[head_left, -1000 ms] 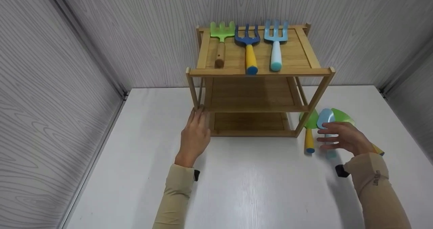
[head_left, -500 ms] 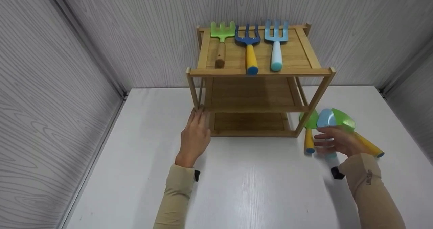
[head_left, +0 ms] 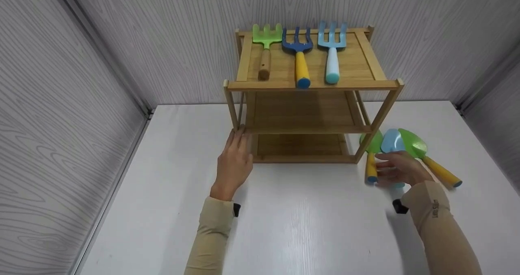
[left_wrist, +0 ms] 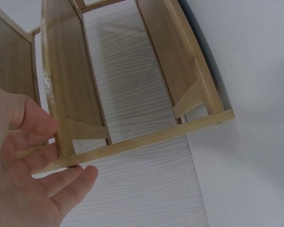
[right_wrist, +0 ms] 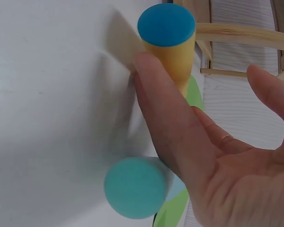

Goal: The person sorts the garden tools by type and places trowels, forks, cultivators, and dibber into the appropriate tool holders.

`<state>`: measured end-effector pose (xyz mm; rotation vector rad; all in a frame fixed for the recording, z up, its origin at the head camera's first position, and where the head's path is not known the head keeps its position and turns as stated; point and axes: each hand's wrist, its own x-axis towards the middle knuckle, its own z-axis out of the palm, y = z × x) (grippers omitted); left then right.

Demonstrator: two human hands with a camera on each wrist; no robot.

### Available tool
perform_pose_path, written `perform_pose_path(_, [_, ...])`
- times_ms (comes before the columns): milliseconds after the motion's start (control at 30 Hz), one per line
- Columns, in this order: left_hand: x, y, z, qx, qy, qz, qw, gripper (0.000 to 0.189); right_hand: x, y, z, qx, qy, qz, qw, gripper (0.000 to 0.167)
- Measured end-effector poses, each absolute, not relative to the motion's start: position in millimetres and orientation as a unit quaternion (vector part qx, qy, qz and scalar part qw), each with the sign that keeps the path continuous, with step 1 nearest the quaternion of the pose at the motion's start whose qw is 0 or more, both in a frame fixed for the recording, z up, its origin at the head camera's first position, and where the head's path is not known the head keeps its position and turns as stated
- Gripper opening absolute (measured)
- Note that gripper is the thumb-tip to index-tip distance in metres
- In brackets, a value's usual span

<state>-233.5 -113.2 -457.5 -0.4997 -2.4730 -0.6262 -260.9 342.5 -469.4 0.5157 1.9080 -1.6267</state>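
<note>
A three-tier wooden shelf (head_left: 313,85) stands against the back wall. My left hand (head_left: 233,167) grips its left front post at the middle tier, thumb on one side and fingers on the other in the left wrist view. Three small trowels lie right of the shelf: a green one with a yellow handle (head_left: 371,170), a light blue trowel (head_left: 392,139), and another green trowel (head_left: 414,145) on the outside. Over the light blue trowel's handle, my right hand (head_left: 404,169) has its fingers extended, fingertips at the yellow handle (right_wrist: 173,59) of the inner trowel. A teal handle end (right_wrist: 135,188) shows beside them.
Three hand forks lie side by side on the top tier: green with a wooden handle (head_left: 265,63), dark blue with a yellow handle (head_left: 301,68), and light blue (head_left: 332,63). White table (head_left: 300,226) extends in front; grey wood-grain panels (head_left: 183,43) enclose the back and sides.
My right hand has moved left and slightly down, off the outer green trowel's handle and toward the inner trowel's yellow handle. My left hand has stayed on the shelf post.
</note>
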Motion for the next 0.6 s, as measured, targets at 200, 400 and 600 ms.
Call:
perform_pose_path(200, [-233.7,-114.6,-457.3,-0.182,-0.919,-0.233,0.26,0.052,-264.0,338.6,-471.8,0.208,0.713,-0.607,0.283,0.04])
perform_pose_path(400, [-233.8,-114.4,-456.0,-0.186,-0.917,-0.237,0.261,0.049,-268.2,333.9,-475.4,0.233,0.722,-0.593,0.271,0.03])
perform_pose_path(600, [-232.9,-114.0,-455.1,-0.185,-0.917,-0.242,0.257,0.051,-268.8,330.7,-480.0,0.227,0.731,-0.589,0.261,0.028])
